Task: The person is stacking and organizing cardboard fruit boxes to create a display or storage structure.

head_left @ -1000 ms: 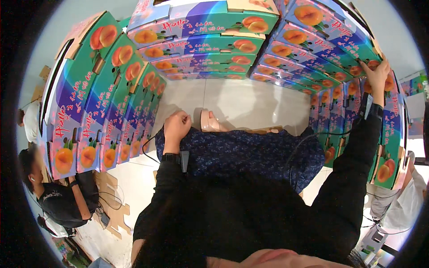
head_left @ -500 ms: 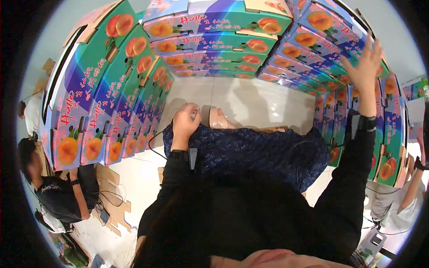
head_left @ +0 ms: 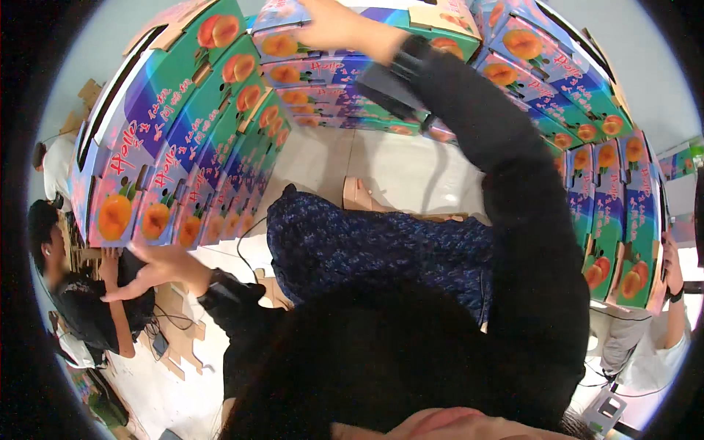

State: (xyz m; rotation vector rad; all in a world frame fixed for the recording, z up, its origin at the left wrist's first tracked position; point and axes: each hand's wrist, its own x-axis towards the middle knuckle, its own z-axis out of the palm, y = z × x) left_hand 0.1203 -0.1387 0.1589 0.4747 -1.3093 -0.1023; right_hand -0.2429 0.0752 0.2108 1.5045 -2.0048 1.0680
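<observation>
Tall stacks of printed fruit boxes in pink, blue and green stand around me. My left hand is by the near end of the left stack, fingers spread and nothing in them. Whether it touches the lowest visible corner, I cannot tell. Across the space in front of me, my right arm reaches to the far stack. My right hand is over that stack's upper boxes at its left part, thumb and fingers apart, the fingertips partly cut off by the picture's top. It appears to hold nothing.
More fruit boxes form the right stack and a row nearer on the right. A person in black sits at the left, beside cardboard pieces and cables. Another person in white is at the right edge.
My right hand has swung from the right stack leftward to the far stack. My left hand has moved from above my lap out to the left stack's near end, its curled fingers now spread.
</observation>
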